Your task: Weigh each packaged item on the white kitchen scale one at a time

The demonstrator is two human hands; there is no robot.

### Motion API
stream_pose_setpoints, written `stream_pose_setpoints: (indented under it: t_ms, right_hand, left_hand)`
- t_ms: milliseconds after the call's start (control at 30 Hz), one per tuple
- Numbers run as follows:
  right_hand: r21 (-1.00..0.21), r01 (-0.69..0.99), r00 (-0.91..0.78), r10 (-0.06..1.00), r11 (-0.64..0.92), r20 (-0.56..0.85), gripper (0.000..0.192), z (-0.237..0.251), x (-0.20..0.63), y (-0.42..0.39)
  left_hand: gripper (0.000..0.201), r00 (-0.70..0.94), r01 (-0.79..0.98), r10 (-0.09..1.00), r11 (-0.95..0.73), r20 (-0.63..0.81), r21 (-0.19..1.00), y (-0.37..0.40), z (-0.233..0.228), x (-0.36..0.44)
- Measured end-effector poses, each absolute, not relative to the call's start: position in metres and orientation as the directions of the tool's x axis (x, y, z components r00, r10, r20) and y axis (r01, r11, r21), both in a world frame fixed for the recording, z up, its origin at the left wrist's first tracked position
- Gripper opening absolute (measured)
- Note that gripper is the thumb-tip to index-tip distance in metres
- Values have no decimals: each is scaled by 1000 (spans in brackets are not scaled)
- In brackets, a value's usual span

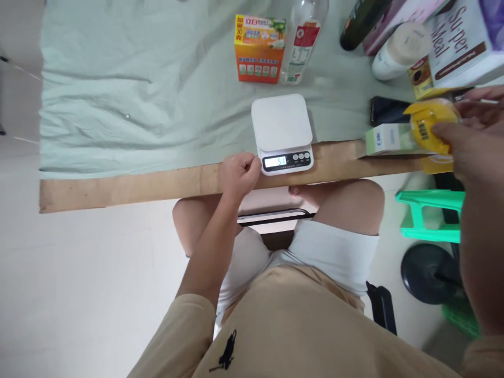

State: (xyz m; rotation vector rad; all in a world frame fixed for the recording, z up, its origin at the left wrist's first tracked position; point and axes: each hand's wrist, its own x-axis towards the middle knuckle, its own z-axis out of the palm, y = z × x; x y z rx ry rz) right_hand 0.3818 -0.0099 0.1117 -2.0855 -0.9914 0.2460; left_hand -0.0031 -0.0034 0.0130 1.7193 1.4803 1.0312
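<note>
1. A pale green cloth-covered wooden table (118, 105) is filling the upper frame.
2. A white digital kitchen scale (282, 131) is sitting centre, at its edge.
3. The left hand (239, 173) is resting curled, empty, touching the scale.
4. The right hand (472, 139) is gripping a round yellow plastic container (427, 126) at right.

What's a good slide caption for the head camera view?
Seated person's left hand rests beside a white kitchen scale while the right hand holds a yellow round item.

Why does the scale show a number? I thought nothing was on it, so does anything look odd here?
The scale has a bare platform, yet its display is lit with digits too blurred to read. The left hand rests closed at its front left corner, possibly touching it. The right hand holds a yellow item away from it.
</note>
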Motion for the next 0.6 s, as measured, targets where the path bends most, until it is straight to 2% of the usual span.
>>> stream_pose_setpoints:
  t_ms: [133,300,400,500,600]
  right_hand:
    - [-680,523,764,636,-514,106,57,105,399,-14]
    - [-637,515,781,621,-574,72,62,104,394,-5]
    - [-554,550,771,635,-624,49,57,102,397,-2]
    - [-414,734,648,737,-538,191,51,100,403,-11]
    - [-371,868,465,803,-330,373,50,104,395,-24]
  left_hand:
    - [43,60,481,988,-151,140,863,-3,13,-2]
    - [43,45,513,991,-134,129,848,0,9,-4]
    - [44,41,530,992,-123,119,839,1,8,-5]
    - [42,46,534,992,-126,120,836,0,9,-5]
    - [42,57,533,989,-145,136,834,0,10,-4]
